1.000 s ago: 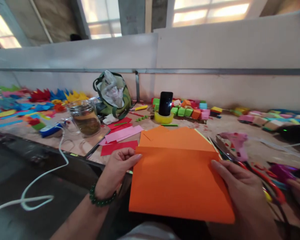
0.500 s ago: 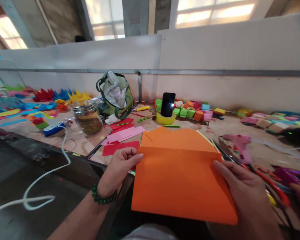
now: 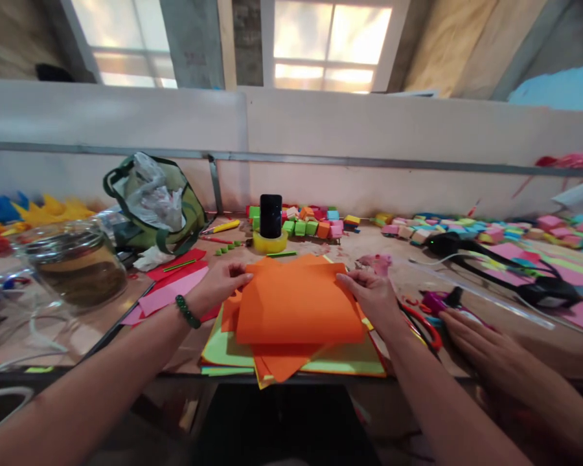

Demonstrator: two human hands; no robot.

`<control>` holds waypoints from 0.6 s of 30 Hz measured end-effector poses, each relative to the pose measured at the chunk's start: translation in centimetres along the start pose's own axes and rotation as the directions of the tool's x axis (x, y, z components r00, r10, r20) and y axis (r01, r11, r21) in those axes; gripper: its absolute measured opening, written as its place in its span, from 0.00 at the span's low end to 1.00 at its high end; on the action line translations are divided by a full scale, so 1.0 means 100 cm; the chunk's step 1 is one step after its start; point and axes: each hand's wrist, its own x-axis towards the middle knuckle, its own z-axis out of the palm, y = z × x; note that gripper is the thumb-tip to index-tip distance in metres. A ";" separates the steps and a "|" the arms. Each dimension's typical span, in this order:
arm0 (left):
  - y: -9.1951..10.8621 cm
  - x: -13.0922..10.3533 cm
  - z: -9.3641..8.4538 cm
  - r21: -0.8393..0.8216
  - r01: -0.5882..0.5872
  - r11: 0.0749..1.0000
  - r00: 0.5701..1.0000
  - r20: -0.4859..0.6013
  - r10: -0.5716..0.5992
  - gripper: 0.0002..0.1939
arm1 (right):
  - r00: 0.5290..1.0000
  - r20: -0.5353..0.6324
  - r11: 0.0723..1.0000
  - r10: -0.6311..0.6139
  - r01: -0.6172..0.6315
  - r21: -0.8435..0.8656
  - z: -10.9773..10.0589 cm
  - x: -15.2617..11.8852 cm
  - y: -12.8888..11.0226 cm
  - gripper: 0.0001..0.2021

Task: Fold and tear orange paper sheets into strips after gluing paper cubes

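An orange sheet of paper [image 3: 298, 307] is stretched between my two hands over the front of the table. My left hand [image 3: 228, 283], with a green bead bracelet [image 3: 188, 312] at its wrist, pinches the sheet's upper left corner. At the upper right corner, my right hand [image 3: 369, 294] grips it between thumb and fingers. Beneath lies a stack of light green paper [image 3: 226, 346] with more orange paper [image 3: 284, 362] on top, partly hidden by the held sheet. Red-handled scissors [image 3: 430, 327] lie just right of my right forearm.
Another person's hand [image 3: 486, 343] reaches in at the right by a purple tool [image 3: 434, 303]. Behind the stack a phone [image 3: 271, 217] stands in a yellow tape roll [image 3: 270, 243]. A glass jar [image 3: 72, 265] and green bag [image 3: 187, 194] are left; paper cubes [image 3: 311, 228] line the wall.
My hands have carried the orange sheet forward, from near my body to above the paper stack. The view has swung right, and the other person's hand shows more fully.
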 end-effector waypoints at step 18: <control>-0.038 0.040 0.020 0.473 -0.102 0.875 0.994 0.085 0.070 0.08 | 0.981 0.193 0.793 0.035 0.091 -0.603 0.011 0.019 0.027 0.11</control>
